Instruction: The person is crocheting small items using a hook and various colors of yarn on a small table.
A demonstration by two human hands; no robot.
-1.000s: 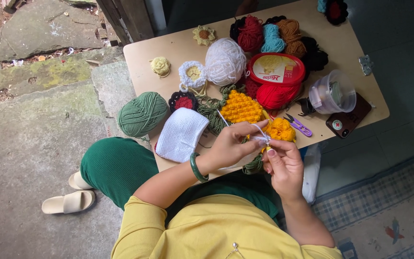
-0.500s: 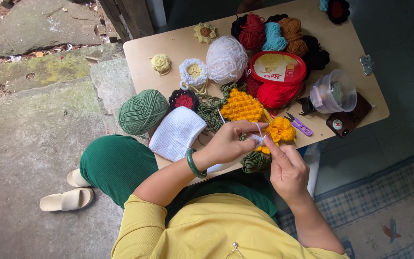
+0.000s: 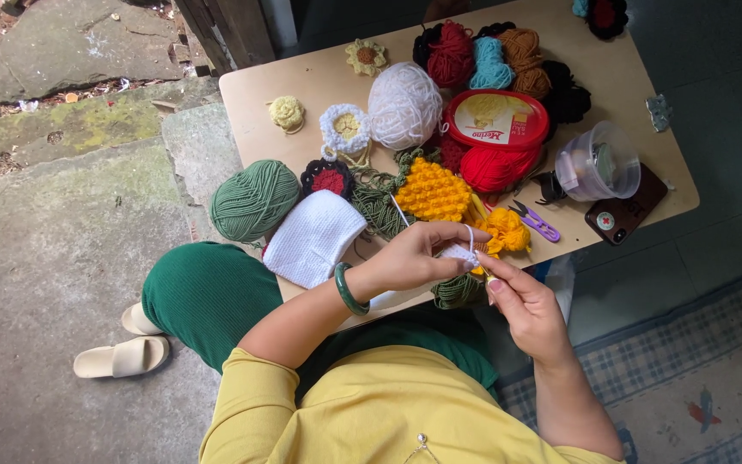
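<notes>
Head view, left hand [image 3: 414,258] pinching white crochet piece [image 3: 459,253], right hand [image 3: 521,301] fingers closed beside it

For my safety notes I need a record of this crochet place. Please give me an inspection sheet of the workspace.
Surface: small tan wooden table, mostly covered.
Job's things: small white crocheted piece with white strand, held above the table's near edge; white knitted panel.
Clutter: green yarn ball, white yarn ball, yellow bobble piece, red round tub, clear plastic cup, purple snips, dark phone.
Grippers: left hand pinches the piece; right hand fingers beside it, possibly holding a hook.
Cables: nothing seen.
Surroundings: stone paving, beige sandals, checked rug.
</notes>
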